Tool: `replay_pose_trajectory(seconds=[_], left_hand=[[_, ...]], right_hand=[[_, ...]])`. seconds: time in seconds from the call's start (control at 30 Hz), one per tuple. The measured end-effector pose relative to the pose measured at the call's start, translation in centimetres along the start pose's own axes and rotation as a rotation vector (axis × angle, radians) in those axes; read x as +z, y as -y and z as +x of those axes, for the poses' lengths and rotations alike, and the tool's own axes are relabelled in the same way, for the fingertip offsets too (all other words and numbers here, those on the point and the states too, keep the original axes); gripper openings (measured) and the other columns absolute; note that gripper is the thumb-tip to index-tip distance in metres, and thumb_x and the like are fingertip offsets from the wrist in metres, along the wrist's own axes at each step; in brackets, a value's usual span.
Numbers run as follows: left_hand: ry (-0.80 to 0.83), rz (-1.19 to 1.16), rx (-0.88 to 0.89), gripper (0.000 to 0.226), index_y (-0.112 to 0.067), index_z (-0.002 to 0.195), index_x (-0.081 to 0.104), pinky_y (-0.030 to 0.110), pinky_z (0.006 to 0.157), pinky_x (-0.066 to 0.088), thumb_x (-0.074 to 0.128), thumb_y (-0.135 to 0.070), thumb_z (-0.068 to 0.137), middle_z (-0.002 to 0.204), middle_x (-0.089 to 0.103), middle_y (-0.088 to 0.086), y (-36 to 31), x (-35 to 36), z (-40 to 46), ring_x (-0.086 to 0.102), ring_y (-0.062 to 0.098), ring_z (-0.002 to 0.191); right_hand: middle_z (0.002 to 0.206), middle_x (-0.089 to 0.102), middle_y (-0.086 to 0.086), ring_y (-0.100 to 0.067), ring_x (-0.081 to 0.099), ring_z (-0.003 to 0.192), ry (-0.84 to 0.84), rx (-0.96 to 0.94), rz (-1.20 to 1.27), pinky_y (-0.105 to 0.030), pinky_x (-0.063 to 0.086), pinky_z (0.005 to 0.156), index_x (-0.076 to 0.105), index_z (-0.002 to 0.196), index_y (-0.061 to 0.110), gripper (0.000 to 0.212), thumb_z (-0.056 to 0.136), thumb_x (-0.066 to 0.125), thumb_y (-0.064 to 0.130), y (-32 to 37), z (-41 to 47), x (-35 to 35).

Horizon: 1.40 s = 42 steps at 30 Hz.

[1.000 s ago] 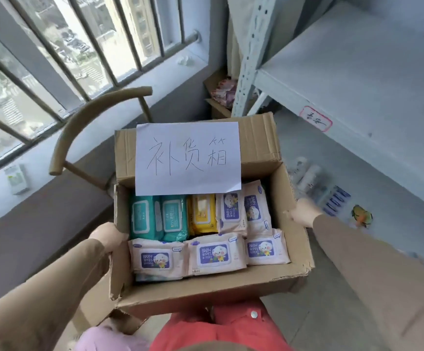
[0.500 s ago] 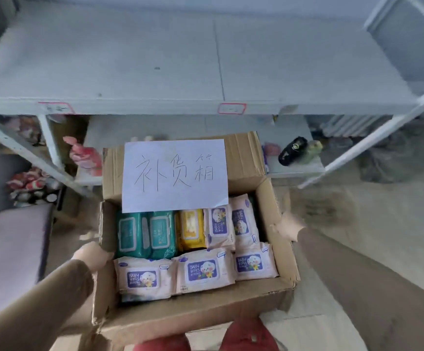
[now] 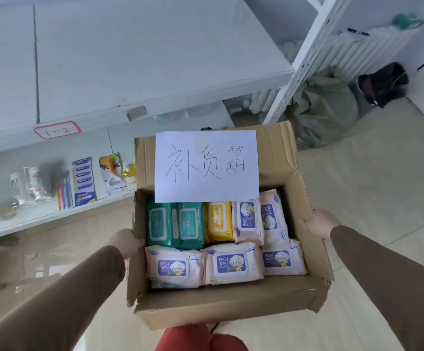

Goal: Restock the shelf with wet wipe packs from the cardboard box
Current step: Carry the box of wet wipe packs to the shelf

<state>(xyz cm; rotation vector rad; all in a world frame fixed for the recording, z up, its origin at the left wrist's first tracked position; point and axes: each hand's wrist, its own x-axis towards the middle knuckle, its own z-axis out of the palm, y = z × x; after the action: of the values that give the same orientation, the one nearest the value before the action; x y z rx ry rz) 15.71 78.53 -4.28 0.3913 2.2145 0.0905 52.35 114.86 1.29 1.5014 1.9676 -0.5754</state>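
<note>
Hands first: my left hand (image 3: 126, 243) is pressed against the left wall of the cardboard box (image 3: 231, 309) and my right hand (image 3: 319, 222) against the right wall. The fingers of both go out of sight round the cardboard, so I cannot tell how far they curl; I judge that the two together are carrying the box at waist height over the floor (image 3: 383, 198).

Between them, inside the box, lie the wet wipe packs. Three pale pink packs (image 3: 229, 263) lie flat along the near wall, their long sides running left to right, each printed "BABY WIPES" on a purple panel. Behind them, two more of that kind (image 3: 247, 220) stand on end, next to a yellow pack (image 3: 218, 220) reading "WIPES" and two teal packs (image 3: 175, 224) whose print is too small for me to read. A white paper sign (image 3: 207, 165) on the raised far flap carries the handwritten characters 补货箱.

The shelf (image 3: 129, 59) lies ahead and to the left of the box, so my left hand is the nearer one. Its top board looks bare, and its front edge bears a red-bordered label (image 3: 56, 130) reading "1-2". The lower board (image 3: 28, 219) holds toothbrushes (image 3: 62, 191) and small carded goods.

As I judge it, the box must be set down before either hand can lift a pack.
</note>
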Motion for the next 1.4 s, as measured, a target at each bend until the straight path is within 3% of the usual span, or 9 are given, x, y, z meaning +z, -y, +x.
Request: replay_pose_trajectory(seconds=[0.1, 0.23, 0.37, 0.53, 0.77, 0.87, 1.0, 1.13, 1.4], left_hand=[[0.017, -0.001, 0.007, 0.02, -0.009, 0.087, 0.067, 0.026, 0.067, 0.043, 0.064, -0.029, 0.089, 0.089, 0.069, 0.012, -6.2, 0.6, 1.9, 0.063, 0.029, 0.081], [0.018, -0.006, 0.009, 0.026, -0.006, 0.095, 0.069, 0.028, 0.071, 0.047, 0.06, -0.03, 0.091, 0.096, 0.071, 0.013, -12.8, 2.1, 6.2, 0.066, 0.031, 0.092], [0.0, -0.023, -0.032, 0.028, -0.006, 0.101, 0.069, 0.029, 0.075, 0.046, 0.059, -0.03, 0.093, 0.102, 0.07, 0.014, -18.0, 4.4, 10.1, 0.065, 0.032, 0.096], [-0.027, -0.078, -0.111, 0.03, -0.003, 0.105, 0.067, 0.03, 0.072, 0.041, 0.058, -0.03, 0.094, 0.104, 0.068, 0.016, -22.7, 9.3, 14.1, 0.059, 0.029, 0.088], [-0.039, -0.132, -0.252, 0.034, 0.004, 0.108, 0.063, 0.03, 0.073, 0.04, 0.058, -0.028, 0.095, 0.108, 0.066, 0.022, -27.6, 16.5, 18.9, 0.061, 0.037, 0.1], [-0.042, -0.124, -0.27, 0.039, 0.004, 0.115, 0.061, 0.03, 0.076, 0.042, 0.058, -0.03, 0.096, 0.113, 0.064, 0.022, -29.1, 18.2, 21.2, 0.06, 0.037, 0.105], [-0.041, -0.14, -0.284, 0.036, 0.002, 0.111, 0.061, 0.031, 0.073, 0.045, 0.058, -0.031, 0.095, 0.106, 0.066, 0.019, -30.4, 19.2, 24.1, 0.063, 0.035, 0.097], [-0.034, -0.157, -0.299, 0.035, 0.004, 0.109, 0.061, 0.031, 0.067, 0.045, 0.057, -0.028, 0.096, 0.089, 0.065, 0.016, -31.1, 20.4, 26.4, 0.063, 0.033, 0.083], [-0.074, -0.198, -0.329, 0.034, 0.001, 0.103, 0.063, 0.037, 0.07, 0.054, 0.061, -0.031, 0.093, 0.09, 0.068, 0.015, -30.5, 21.8, 28.1, 0.065, 0.032, 0.082]], right_hand=[[0.109, 0.066, -0.014, -0.027, 0.06, 0.089, -0.015, 0.059, 0.003, -0.035, 0.053, 0.081, 0.057, 0.123, -0.002, 0.046, 0.098, 0.056, 0.036, -2.8, 4.3, -2.8], [0.13, 0.06, -0.02, -0.033, 0.061, 0.11, 0.009, 0.088, 0.042, -0.034, 0.05, 0.086, 0.046, 0.138, -0.006, 0.059, 0.099, 0.055, 0.037, -5.3, 10.7, -5.0], [0.099, 0.068, -0.017, -0.032, 0.063, 0.09, 0.019, 0.084, 0.097, -0.033, 0.048, 0.074, 0.062, 0.105, -0.003, 0.037, 0.097, 0.058, 0.033, -7.4, 18.3, -6.2], [0.073, 0.057, -0.007, -0.027, 0.056, 0.071, 0.024, 0.058, 0.09, -0.03, 0.04, 0.059, 0.057, 0.086, 0.005, 0.032, 0.095, 0.058, 0.035, -8.8, 28.4, -6.7], [0.068, 0.049, -0.005, -0.028, 0.052, 0.072, 0.03, -0.007, 0.051, -0.031, 0.034, 0.057, 0.045, 0.071, 0.011, 0.035, 0.093, 0.06, 0.033, -9.6, 41.2, -6.8], [0.09, 0.059, -0.016, -0.031, 0.058, 0.085, 0.067, -0.022, 0.035, -0.032, 0.04, 0.067, 0.058, 0.098, 0.005, 0.032, 0.094, 0.06, 0.036, -9.5, 45.3, -6.6], [0.124, 0.062, -0.025, -0.039, 0.06, 0.107, 0.068, -0.023, 0.002, -0.037, 0.047, 0.083, 0.053, 0.131, -0.008, 0.057, 0.095, 0.061, 0.036, -8.9, 49.6, -6.3], [0.137, 0.055, -0.028, -0.043, 0.055, 0.12, 0.064, -0.024, 0.012, -0.043, 0.048, 0.097, 0.047, 0.137, -0.011, 0.06, 0.097, 0.061, 0.032, -7.8, 52.2, -5.7], [0.14, 0.054, -0.022, -0.042, 0.054, 0.125, 0.026, -0.022, 0.068, -0.046, 0.047, 0.101, 0.045, 0.142, -0.004, 0.064, 0.092, 0.065, 0.033, -7.2, 54.2, -4.1]])
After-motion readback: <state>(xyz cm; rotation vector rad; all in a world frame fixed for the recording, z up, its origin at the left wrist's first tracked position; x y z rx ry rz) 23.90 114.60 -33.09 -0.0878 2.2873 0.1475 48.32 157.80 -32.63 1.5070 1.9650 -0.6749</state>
